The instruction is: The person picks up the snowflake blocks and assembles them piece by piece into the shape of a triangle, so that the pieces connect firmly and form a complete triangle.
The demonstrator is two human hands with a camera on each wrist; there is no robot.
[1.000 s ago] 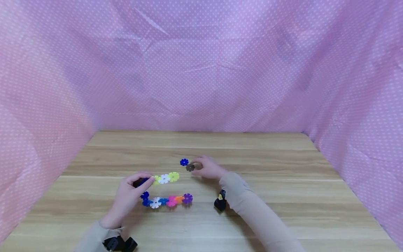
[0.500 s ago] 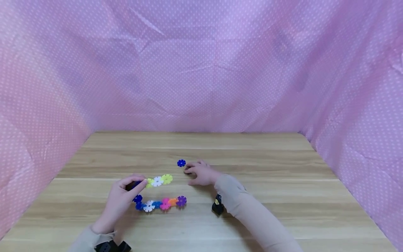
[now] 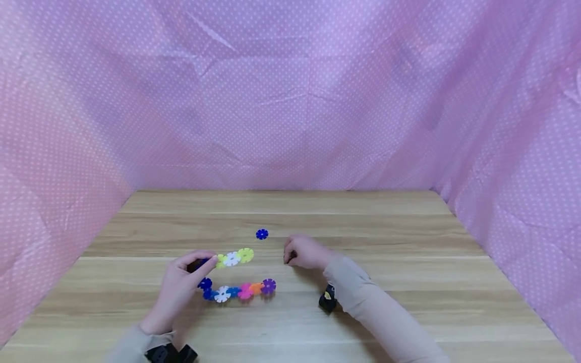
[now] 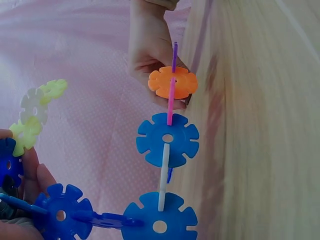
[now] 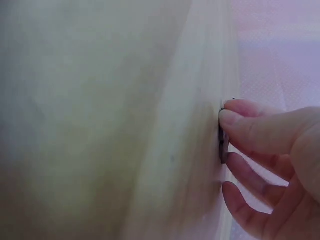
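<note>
My left hand [image 3: 179,280] pinches a chain of interlocking snowflake discs by its dark blue part, which is half hidden by the fingers. From there a yellow and white end [image 3: 232,258] reaches right, and a longer row, with a white disc [image 3: 222,294], a pink disc [image 3: 245,291] and a purple disc [image 3: 269,286] at its tip, runs below it. In the left wrist view the blue disc [image 4: 59,212] lies by the left fingers. My right hand [image 3: 307,252] pinches a dark brown snowflake disc [image 5: 223,142] between thumb and fingers, edge-on and low over the table.
A single blue disc [image 3: 262,234] lies on the wooden table [image 3: 363,222], beyond the chain and left of the right hand. Pink dotted cloth [image 3: 290,126] hangs round the table's back and sides. A black wrist device [image 3: 328,299] sits under the right wrist.
The right hand has taken hold of the brown disc that showed beside the blue one and drawn it away from the blue disc, to the right and nearer. The left hand keeps its hold.
</note>
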